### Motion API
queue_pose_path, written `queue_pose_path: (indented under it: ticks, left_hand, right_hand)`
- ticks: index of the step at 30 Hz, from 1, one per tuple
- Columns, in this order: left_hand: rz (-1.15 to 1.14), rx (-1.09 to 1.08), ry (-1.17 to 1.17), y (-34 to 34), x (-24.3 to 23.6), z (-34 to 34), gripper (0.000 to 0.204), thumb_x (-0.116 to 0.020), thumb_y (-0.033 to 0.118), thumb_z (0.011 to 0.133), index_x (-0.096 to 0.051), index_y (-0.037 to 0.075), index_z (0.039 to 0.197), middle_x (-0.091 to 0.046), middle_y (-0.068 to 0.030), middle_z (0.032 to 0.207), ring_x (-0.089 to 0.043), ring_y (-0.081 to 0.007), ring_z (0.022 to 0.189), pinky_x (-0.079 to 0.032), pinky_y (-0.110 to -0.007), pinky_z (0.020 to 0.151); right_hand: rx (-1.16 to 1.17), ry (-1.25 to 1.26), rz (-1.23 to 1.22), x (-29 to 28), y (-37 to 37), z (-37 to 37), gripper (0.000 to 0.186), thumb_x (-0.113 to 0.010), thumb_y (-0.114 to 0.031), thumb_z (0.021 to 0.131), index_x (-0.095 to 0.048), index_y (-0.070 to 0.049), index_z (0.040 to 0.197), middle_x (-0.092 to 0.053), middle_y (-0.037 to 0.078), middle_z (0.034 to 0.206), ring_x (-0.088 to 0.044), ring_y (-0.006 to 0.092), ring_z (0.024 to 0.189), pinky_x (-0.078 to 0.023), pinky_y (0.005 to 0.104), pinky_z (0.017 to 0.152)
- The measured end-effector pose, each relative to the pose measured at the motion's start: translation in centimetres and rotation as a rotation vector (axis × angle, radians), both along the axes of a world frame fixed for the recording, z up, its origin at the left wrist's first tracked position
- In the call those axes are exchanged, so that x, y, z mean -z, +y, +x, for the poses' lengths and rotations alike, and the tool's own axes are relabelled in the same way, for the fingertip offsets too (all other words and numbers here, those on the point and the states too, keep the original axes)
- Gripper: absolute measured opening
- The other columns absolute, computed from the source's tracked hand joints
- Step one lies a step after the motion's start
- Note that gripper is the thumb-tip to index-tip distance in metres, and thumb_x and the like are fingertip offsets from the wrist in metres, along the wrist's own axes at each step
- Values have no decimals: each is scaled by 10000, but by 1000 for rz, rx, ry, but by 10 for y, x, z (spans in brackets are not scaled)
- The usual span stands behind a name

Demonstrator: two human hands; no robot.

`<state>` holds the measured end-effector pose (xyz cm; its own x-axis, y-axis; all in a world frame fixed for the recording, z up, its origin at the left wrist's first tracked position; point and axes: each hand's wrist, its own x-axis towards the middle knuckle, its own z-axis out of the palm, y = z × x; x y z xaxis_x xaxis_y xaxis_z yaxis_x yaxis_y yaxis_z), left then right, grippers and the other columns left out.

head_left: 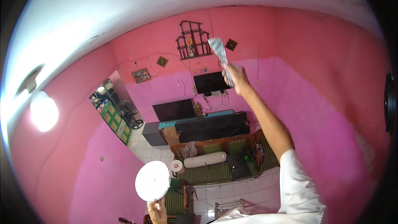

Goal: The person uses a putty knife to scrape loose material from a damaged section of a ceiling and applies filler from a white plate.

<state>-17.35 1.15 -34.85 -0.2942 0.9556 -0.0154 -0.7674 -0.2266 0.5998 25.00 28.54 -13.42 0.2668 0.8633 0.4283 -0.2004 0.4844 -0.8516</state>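
Observation:
My right hand [237, 79] is raised at the end of a stretched arm, closed around the handle of a flat, whitish-grey tool [218, 49]. Its wide end points up and to the left; whether it is a brush or a scraper I cannot tell. Low on the left, my left hand [157, 210] grips the near edge of a round white tub or lid [152, 181]. Its pale face is turned toward me, with a small dark spot near the centre. Most of the left fingers are hidden beneath it.
The white ceiling [137, 6] curves overhead, with a lit bulb [44, 112] at the left. Below are a green-cushioned wooden sofa [205, 175], a pale bolster [205, 159], a small white bucket [176, 166] and two dark screens. A dark shelf [195, 55] hangs on the pink-and-red wall.

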Motion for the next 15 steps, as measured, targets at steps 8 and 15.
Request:
queue_pose_path:
  ticks: [8, 15]
  left_hand:
    - [-132, -35, 83, -9, 7, -29, 485, -452, 27, 818, -319, -112, 1263, -392, -235, 1278, -406, -335, 1186, -411, -379, 989]
    - [-119, -45, 94, -3, 5, -27, 524, -478, 5, 790, -311, -96, 1277, -420, -228, 1249, -435, -322, 1157, -413, -388, 987]
  right_hand:
    - [-27, 74, 179, -147, 52, 31, 207, -618, -236, 832, -596, -34, 873, -583, 39, 658, -525, 102, 498, -420, 221, 421]
    - [-63, 111, 250, -191, 51, 33, 175, -604, -168, 832, -577, 4, 847, -584, 97, 673, -533, 136, 492, -427, 231, 397]
